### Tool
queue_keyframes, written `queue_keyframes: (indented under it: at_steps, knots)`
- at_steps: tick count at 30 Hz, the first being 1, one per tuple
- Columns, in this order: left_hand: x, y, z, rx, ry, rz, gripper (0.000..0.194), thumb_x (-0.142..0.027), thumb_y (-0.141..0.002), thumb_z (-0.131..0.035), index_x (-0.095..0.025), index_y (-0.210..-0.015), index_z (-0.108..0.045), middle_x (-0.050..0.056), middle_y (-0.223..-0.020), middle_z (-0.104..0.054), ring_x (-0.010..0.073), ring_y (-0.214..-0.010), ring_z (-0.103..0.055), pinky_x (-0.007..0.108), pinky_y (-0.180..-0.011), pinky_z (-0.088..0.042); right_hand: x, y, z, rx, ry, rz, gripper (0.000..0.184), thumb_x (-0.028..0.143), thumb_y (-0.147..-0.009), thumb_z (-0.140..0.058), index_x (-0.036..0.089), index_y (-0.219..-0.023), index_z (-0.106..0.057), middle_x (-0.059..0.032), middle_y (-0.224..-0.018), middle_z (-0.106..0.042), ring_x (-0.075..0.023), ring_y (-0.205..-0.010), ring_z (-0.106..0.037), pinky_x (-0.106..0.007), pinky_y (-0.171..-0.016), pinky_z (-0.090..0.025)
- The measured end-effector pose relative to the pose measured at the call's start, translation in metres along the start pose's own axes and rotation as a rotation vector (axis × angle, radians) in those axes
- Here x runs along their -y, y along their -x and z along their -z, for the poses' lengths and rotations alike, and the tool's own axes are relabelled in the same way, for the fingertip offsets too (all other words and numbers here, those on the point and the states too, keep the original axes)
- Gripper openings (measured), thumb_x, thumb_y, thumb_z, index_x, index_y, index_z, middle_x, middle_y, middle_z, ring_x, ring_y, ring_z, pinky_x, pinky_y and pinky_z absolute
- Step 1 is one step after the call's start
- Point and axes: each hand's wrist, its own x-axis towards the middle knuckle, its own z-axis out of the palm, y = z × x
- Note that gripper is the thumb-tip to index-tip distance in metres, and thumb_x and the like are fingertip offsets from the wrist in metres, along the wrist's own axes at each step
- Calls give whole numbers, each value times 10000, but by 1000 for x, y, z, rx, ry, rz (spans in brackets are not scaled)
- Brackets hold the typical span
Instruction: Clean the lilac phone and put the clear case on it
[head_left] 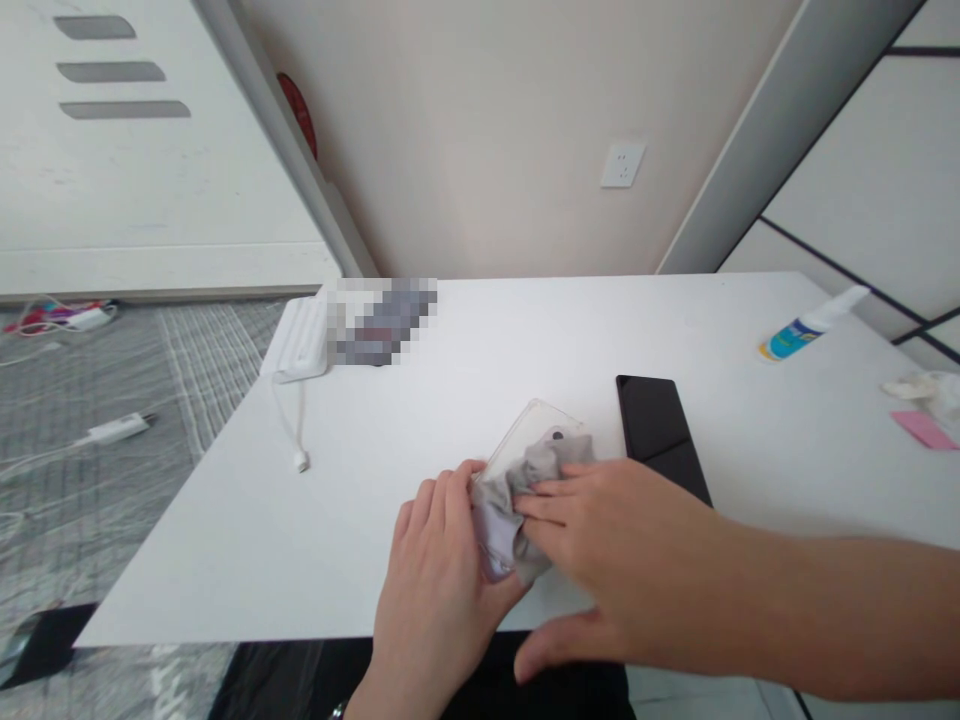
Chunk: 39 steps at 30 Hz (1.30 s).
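My left hand (431,590) grips the clear phone case (536,430) and the grey cloth (499,530) together at the case's lower edge, fingers curled up against them. My right hand (607,540) comes in from 3 o'clock, fingers flat on the soft, bunched cloth, with the thumb (536,655) spread wide and low, below the cloth. The case sits tilted at the near part of the white table (225,540), its glossy, hard plastic partly covered by the cloth, with a round dark spot showing near its top. Just beside it at 1 o'clock lies a flat black phone (656,430), smooth and shiny, its lower corner hidden behind my right hand.

Farther off at 2 o'clock, a spray bottle (806,325) lies on its side, with a blue and yellow label I can't read. At 3 o'clock, crumpled white tissue (926,390) sits by a pink note (924,430), both cut off by the table's edge in view. At 11 o'clock, a ribbed white power bank (296,340) trails a short white cable (291,430), next to a blurred patch (382,320) I can't make out.
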Motion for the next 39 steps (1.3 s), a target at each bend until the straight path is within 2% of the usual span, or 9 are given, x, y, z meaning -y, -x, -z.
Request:
queue_keyframes:
  at_steps: [3, 7, 14, 19, 23, 26, 30, 34, 39]
  knots:
    - [-3, -3, 2, -11, 21, -8, 641, -451, -830, -759, -192, -1306, -416, 71, -1089, -583, 294, -999, -581, 463, -848, -488, -11, -6, 3, 9, 157, -194, 727, 767, -938, -494, 101, -980, -781, -183, -1009, -779, -351, -881, -742, -442, -696, -588]
    - [-4, -5, 3, -41, 20, -34, 596, -501, -903, -681, -185, -1333, -415, 80, -1110, -585, 293, -1023, -586, 467, -861, -490, -24, -21, -12, -79, 325, -264, 809, 735, -930, -541, -17, -1173, -712, -296, -1173, -713, -407, -1061, -700, -517, -881, -578]
    - [-1, -3, 1, -22, 0, -52, 659, -406, -836, -736, -145, -1343, -406, 97, -1103, -582, 304, -1001, -574, 484, -861, -493, -14, -22, -34, -169, 238, -35, 1108, 872, -883, -402, -101, -1393, -551, -357, -1402, -574, -443, -1306, -583, -523, -1118, -453]
    - [0, -1, -1, 28, 5, 4, 546, -147, -849, -588, -188, -1356, -390, 86, -1152, -586, 284, -1044, -577, 472, -902, -479, 10, -1, -26, -194, 161, 270, 941, 763, -993, -345, -72, -1340, -604, -281, -1374, -633, -359, -1324, -586, -429, -1162, -410]
    - [1, 0, 1, 10, 2, -15, 646, -348, -823, -735, -194, -1352, -397, 83, -1144, -583, 305, -1043, -574, 475, -889, -482, 2, 0, -5, -39, 98, 21, 606, 655, -1015, -478, 121, -1033, -764, -127, -1047, -785, -289, -940, -740, -428, -860, -570]
    - [0, 0, 2, -25, 5, -33, 601, -459, -876, -704, -193, -1332, -416, 82, -1130, -589, 302, -1033, -583, 471, -876, -482, -16, -7, 3, -31, 241, -183, 468, 533, -1025, -543, 131, -947, -770, -145, -947, -782, -312, -843, -734, -416, -698, -559]
    - [-1, -2, 2, -29, -1, -50, 618, -482, -884, -702, -175, -1338, -416, 96, -1145, -594, 304, -1049, -584, 472, -877, -490, -34, -19, -10, -120, 349, -224, 622, 612, -1003, -540, 48, -1186, -727, -237, -1192, -735, -375, -1056, -712, -458, -812, -583]
    - [-2, -4, 1, -47, -22, -57, 612, -443, -874, -700, -151, -1332, -419, 103, -1134, -598, 302, -1023, -575, 472, -859, -494, -30, -27, -30, -152, 294, -177, 1008, 756, -917, -552, -94, -1455, -495, -361, -1451, -530, -441, -1323, -579, -539, -1090, -490]
    - [0, -1, -2, -17, -51, -55, 648, -281, -785, -730, -150, -1336, -415, 107, -1156, -597, 305, -1015, -570, 475, -862, -495, -5, -17, -32, -178, 133, 1, 1031, 781, -965, -390, -96, -1506, -421, -353, -1575, -361, -412, -1468, -436, -503, -1175, -419]
